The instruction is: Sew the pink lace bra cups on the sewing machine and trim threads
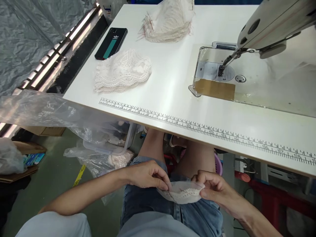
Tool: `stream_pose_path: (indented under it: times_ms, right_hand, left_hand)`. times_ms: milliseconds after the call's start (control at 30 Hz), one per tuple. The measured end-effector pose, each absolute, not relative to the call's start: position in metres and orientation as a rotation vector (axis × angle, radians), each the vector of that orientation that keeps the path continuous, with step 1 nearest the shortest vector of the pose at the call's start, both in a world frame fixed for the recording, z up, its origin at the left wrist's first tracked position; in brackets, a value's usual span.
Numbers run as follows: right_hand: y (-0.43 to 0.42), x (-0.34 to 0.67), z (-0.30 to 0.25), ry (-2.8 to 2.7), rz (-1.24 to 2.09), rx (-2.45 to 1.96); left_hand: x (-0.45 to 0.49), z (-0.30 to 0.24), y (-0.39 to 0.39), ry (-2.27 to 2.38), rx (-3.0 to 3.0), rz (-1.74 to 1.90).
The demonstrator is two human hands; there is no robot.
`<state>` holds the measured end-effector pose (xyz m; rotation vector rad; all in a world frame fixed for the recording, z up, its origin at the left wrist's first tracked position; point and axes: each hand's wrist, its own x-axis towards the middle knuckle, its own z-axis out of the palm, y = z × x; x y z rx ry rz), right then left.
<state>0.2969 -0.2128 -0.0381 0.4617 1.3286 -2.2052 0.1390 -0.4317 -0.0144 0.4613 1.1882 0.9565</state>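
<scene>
Above my lap, both hands hold a small white lace fabric piece [184, 192] with a sheer layer and a scalloped lace strip. My left hand [150, 176] pinches its left end between thumb and fingers. At the right end, my right hand [213, 186] grips the edge the same way. On the table, a stack of white lace pieces [123, 71] lies left of the middle. Farther back sits a second pile of cream fabric pieces [170, 23] with loose reddish threads.
A sewing machine [266, 33] stands at the right of the white table [168, 98]; a printed ruler [187, 125] runs along the front edge. A black phone [111, 43] lies at the left. Below the table are a clear plastic bin [128, 140] and plastic sheeting [49, 107].
</scene>
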Motion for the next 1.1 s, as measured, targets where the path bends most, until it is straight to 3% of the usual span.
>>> stream_pose_path:
  times_ms: [733,1100]
  right_hand:
    - [-0.218,0.289,-0.024,1.392,-2.105,0.422]
    - [-0.221,0.279,-0.014,1.462,-2.057,0.443]
  left_hand:
    - [0.151,0.002,-0.403,1.358,0.541,0.983]
    - [0.148,0.007,-0.399,1.225,0.448,0.971]
